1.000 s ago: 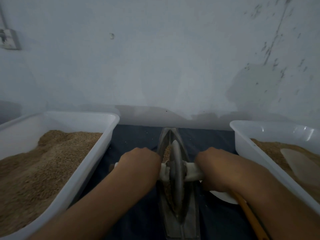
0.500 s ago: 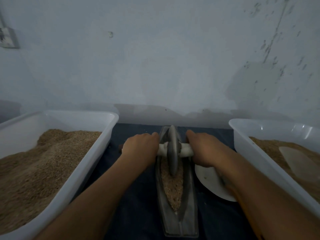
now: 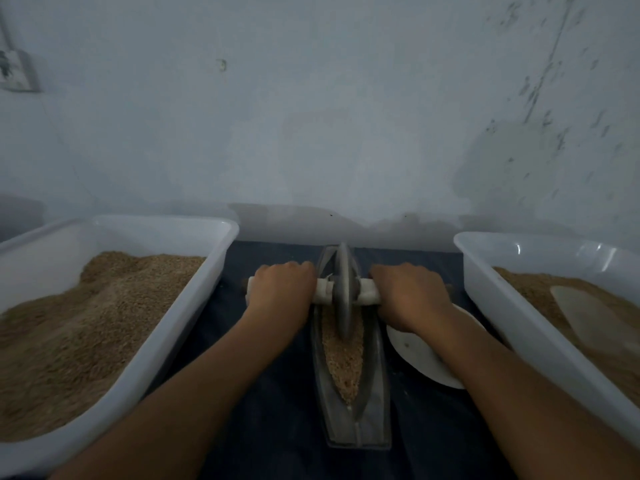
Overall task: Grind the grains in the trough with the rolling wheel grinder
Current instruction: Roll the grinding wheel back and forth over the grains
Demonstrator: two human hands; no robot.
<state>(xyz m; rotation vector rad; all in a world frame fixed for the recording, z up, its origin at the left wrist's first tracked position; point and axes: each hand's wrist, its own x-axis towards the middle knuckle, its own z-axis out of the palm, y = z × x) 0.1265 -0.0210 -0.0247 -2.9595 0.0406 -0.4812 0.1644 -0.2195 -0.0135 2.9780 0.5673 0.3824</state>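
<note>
A narrow boat-shaped metal trough lies lengthwise on the dark cloth between my arms. Tan grains fill its groove. The grey rolling wheel stands upright in the far half of the trough. A pale axle handle runs through it from side to side. My left hand grips the left end of the handle, and my right hand grips the right end. Both hands have their fingers curled over the bar.
A white tub heaped with tan grain stands at the left. A second white tub at the right holds grain and a pale scoop. A white plate lies under my right forearm. The wall rises just behind the trough.
The wheel has rolled from the near part of the trough to its far end. Both hands went forward with it, and the grains in the near half have come into view.
</note>
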